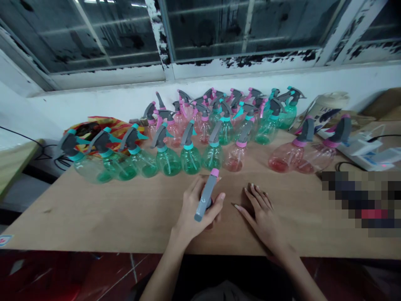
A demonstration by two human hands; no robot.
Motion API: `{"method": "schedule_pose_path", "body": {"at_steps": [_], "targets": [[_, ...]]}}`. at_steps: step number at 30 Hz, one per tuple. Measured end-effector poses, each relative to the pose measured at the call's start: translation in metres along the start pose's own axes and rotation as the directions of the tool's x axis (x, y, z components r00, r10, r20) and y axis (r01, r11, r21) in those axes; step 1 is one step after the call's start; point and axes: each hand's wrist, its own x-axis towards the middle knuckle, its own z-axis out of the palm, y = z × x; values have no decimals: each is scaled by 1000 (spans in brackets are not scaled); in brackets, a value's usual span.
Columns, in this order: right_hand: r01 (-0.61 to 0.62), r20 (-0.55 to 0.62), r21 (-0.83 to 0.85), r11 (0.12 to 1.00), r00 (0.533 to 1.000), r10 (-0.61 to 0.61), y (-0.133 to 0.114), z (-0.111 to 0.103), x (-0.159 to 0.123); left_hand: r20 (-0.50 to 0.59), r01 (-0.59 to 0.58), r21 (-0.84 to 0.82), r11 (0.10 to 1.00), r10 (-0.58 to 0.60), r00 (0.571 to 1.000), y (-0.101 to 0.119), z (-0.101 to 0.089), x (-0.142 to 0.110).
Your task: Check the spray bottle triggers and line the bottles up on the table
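My left hand point(196, 205) is wrapped round a spray bottle with a grey trigger head point(206, 196) and a pink nozzle tip that points away from me. The hand hides most of the bottle's body. Flat on the wooden table point(125, 217) rests my right hand point(260, 209), its fingers spread and nothing in it. Just beyond my hands stands a row of spray bottles: several green ones, such as the green bottle point(191, 161), and a pink bottle point(235, 158). Two more pink bottles, one of them the tilted-looking pink bottle point(283, 156), stand to the right.
Behind the row, many pink and green spray bottles point(205, 125) crowd together by the wall. A red and yellow bag point(106, 125) lies at the back left. White power strips point(366, 146) with cables and a cloth bag point(328, 104) are at the right.
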Motion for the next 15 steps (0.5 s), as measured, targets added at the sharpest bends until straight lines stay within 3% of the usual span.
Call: {"method": "schedule_pose_path", "body": {"at_steps": [8,15], "targets": [[0,-9,0,1000,1000,0,1,0,-1,-21,20,-1,1000,-20,1000,5,3,0],[-15,11,27,1000,1000,15,0,-1,-1,16,-65,12,998,65,998,7,6,-3]]}}
